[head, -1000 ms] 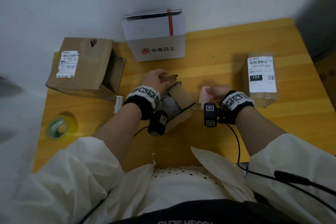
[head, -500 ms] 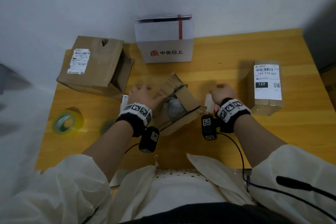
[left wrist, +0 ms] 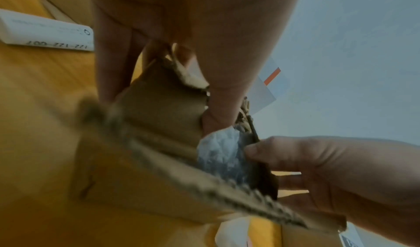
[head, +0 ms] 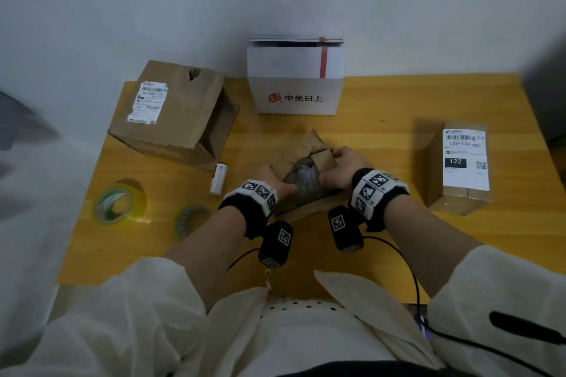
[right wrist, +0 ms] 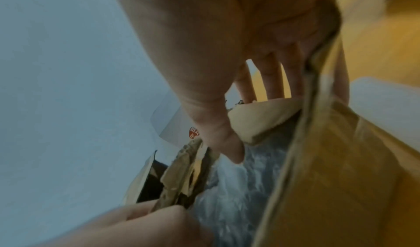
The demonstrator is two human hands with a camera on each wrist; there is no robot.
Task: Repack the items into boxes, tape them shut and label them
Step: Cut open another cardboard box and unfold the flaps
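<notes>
On the yellow counter (head: 382, 101), a green tape roll (head: 115, 206) lies far left, with a torn brown box (head: 180, 113) behind it. At the centre, the left hand (head: 269, 180) grips the left wall of a small cardboard box (head: 301, 211) holding a grey plastic-wrapped item (head: 303, 177). The right hand (head: 343, 168) pinches a flap (head: 323, 159) over it. A labelled parcel (head: 459, 168) sits far right.

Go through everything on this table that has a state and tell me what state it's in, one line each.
Small brown box: flaps open, grey wrapped item inside.
Left hand: gripping a box flap.
Right hand: pinching a box flap.
Large brown box: on its side, end open.
White box: lid ajar.
Labelled box: closed.
</notes>
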